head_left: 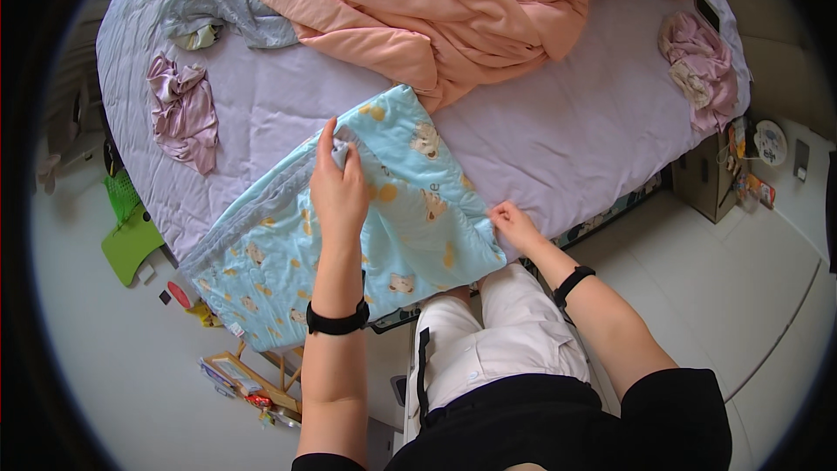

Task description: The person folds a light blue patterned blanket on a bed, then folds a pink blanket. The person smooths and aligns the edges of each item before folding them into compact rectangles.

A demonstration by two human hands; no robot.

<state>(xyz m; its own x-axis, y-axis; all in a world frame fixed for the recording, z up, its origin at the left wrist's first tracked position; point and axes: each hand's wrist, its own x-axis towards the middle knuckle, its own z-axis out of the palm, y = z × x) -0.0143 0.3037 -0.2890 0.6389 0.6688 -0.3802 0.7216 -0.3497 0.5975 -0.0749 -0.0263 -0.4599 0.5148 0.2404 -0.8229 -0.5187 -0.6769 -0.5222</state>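
A light blue quilt (410, 183) printed with bears and yellow shapes lies folded over at the near edge of the bed, with its grey border showing along the left side. My left hand (338, 187) is on its upper left part, thumb and index finger closed around a bunched bit of grey-blue cloth that looks like part of the quilt. At the quilt's right edge, my right hand (516, 225) pinches the fabric near the lower right corner. Both wrists wear black bands.
A peach comforter (488, 9) lies crumpled across the far side of the lavender bed sheet (558, 131). Pink garments rest left (183, 113) and right (702, 70), and a grey cloth (227, 4) lies far left. A wooden rack (253, 384) and a green board (131, 249) stand beside the bed.
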